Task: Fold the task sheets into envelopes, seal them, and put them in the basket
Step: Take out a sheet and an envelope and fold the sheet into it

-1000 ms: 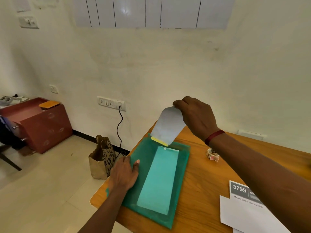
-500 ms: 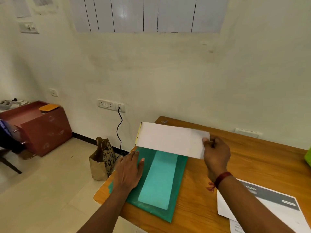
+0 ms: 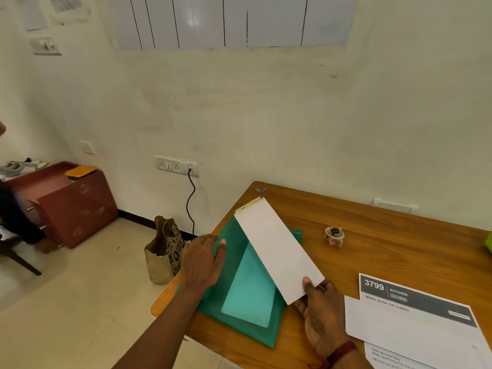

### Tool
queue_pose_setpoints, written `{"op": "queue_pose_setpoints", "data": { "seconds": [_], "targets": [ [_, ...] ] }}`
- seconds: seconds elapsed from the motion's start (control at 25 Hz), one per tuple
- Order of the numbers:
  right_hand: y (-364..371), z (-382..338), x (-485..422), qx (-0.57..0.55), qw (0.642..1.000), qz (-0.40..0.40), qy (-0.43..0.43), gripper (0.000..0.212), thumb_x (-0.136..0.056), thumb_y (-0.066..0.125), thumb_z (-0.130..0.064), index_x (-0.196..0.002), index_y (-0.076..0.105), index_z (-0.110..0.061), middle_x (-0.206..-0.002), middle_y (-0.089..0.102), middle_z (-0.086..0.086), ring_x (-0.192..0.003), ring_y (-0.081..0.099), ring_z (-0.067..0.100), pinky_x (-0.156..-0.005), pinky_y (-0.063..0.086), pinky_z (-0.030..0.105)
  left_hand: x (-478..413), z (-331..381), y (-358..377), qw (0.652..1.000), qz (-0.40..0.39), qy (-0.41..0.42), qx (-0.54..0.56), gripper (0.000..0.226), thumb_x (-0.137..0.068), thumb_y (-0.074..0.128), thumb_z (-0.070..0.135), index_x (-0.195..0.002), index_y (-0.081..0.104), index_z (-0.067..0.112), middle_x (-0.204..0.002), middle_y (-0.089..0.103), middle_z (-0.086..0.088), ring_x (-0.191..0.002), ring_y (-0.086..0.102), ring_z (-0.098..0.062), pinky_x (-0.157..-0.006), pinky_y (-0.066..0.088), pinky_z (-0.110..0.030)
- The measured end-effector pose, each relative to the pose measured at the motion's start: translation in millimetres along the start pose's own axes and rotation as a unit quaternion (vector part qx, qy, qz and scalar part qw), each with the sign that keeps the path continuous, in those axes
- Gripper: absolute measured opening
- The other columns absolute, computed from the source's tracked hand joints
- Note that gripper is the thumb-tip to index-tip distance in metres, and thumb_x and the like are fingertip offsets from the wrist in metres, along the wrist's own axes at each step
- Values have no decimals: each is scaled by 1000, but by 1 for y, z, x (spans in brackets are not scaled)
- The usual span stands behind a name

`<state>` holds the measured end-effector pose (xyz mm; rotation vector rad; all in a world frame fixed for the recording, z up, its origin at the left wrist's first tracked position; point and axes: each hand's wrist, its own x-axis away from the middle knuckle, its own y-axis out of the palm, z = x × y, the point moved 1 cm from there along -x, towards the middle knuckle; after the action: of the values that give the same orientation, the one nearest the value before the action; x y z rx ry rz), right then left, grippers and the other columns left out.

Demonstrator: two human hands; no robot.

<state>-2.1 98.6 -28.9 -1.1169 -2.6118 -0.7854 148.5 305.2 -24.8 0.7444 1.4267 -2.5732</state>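
Observation:
A long white envelope (image 3: pixel 278 249) with a yellow strip at its far end slants above the green folder (image 3: pixel 231 310). My right hand (image 3: pixel 318 310) pinches its near corner, thumb on top. My left hand (image 3: pixel 201 262) presses flat on the folder's left part with straight fingers. A lighter green envelope-shaped sheet (image 3: pixel 250 288) shows inside the folder. Printed task sheets (image 3: pixel 415 323) lie at the right on the wooden table (image 3: pixel 386 249). The basket is mostly out of frame; only a green edge (image 3: pixel 488 242) shows at far right.
A small tape roll (image 3: pixel 334 235) sits on the table behind the envelope. Below the table's left edge stands a brown paper bag (image 3: pixel 165 251) on the floor, with a black cable running to a wall socket (image 3: pixel 177 165). A red cabinet (image 3: pixel 64 201) stands far left.
My right hand has brought the white envelope down from in front of the wall, turning it until it slants over the folder, and now holds its near corner. My left hand has stayed on the folder.

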Motion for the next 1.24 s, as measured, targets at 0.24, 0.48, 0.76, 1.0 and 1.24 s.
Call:
{"op": "queue_pose_setpoints", "data": {
  "seconds": [0.24, 0.48, 0.76, 1.0, 1.24],
  "targets": [
    [1, 7, 18, -79, 995, -30, 54, 23, -95, 55, -7, -116, 54, -14, -113, 66, 10, -102, 65, 32, -84, 55, 51, 1, 77, -1, 916, -127, -204, 321, 35, -94, 56, 48, -102, 67, 16, -93, 71, -4, -84, 66, -18, -73, 54, -36],
    [-27, -11, 26, 23, 999, -33, 20, 30, -85, 70, -15, -108, 52, -19, -102, 68, 12, -92, 69, 33, -75, 59, 49, 5, 113, 2, 799, -187, -273, 501, 29, -87, 70, 9, -114, 61, 15, -110, 71, -6, -97, 69, -23, -83, 58, -42],
    [-95, -84, 9, 211, 957, 32, -195, 37, -86, 70, -32, -118, 52, -34, -116, 64, -6, -105, 62, 18, -91, 54, 47, -1, 158, -17, 865, -357, -42, 350, 35, -95, 62, 15, -130, 60, 22, -116, 69, 9, -103, 66, -12, -95, 53, -35],
    [-157, -111, 0, 256, 948, 21, -186, 57, -85, 71, -29, -136, 44, -31, -125, 55, -13, -111, 57, 15, -94, 53, 45, 12, 214, -10, 848, -483, 183, 122, 39, -98, 55, 20, -136, 53, 31, -120, 57, 18, -106, 54, -4, -88, 43, -19],
    [-193, -109, 8, 246, 959, -18, -139, 27, -96, 56, -8, -116, 66, -24, -96, 72, 3, -92, 69, 19, -69, 57, 26, 19, 223, 22, 829, -499, 251, 21, 47, -98, 56, 25, -141, 45, 40, -143, 49, 10, -128, 46, -16, -108, 42, -41]
  ]
}}
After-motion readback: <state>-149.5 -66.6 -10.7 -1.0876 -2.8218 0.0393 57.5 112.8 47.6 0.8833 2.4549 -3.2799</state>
